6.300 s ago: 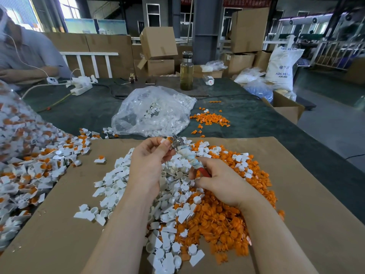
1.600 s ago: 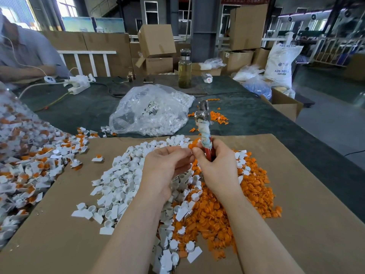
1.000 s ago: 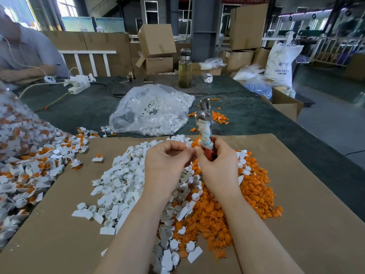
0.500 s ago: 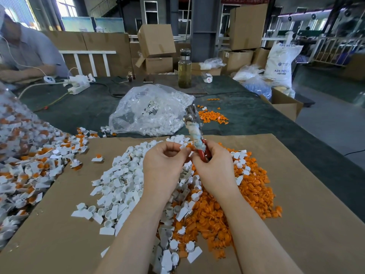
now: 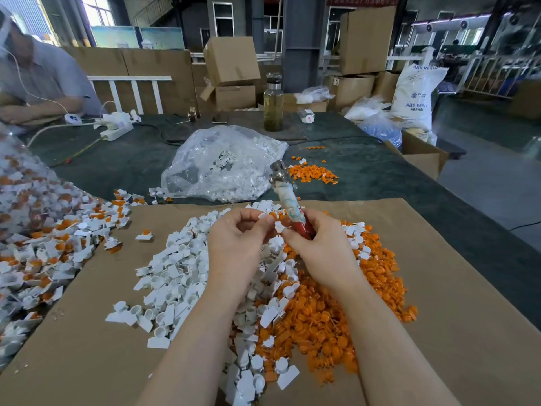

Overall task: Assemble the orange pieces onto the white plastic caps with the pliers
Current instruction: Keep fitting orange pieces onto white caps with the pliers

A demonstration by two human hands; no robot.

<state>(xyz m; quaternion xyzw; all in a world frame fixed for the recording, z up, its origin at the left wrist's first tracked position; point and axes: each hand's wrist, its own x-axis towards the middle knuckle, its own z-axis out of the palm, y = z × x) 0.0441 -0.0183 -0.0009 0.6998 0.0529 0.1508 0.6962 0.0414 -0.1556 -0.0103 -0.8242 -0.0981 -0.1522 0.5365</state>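
Observation:
Over the brown cardboard sheet [image 5: 439, 332], my left hand [image 5: 237, 241] pinches a small white plastic cap [image 5: 268, 219] between thumb and fingertips. My right hand [image 5: 319, 247] grips the red-handled pliers [image 5: 288, 200], whose tape-wrapped shaft and metal jaws point up and away; its fingertips also touch a white piece [image 5: 279, 227] between both hands. Below lie a heap of loose white caps [image 5: 175, 273] and a heap of orange pieces [image 5: 328, 312]. I cannot tell whether an orange piece is in the pinched cap.
Assembled white-and-orange caps [image 5: 44, 244] spread at the left. A clear bag of white caps [image 5: 222, 165] and a small orange pile [image 5: 311, 174] lie beyond the cardboard. A glass bottle [image 5: 273, 102], power strip [image 5: 115, 127], boxes and a seated person [image 5: 38, 80] stand farther back.
The pliers swung from pointing at the left hand to upright, then tilted slightly left. Both hands came together at the centre and stay close, working a small white cap.

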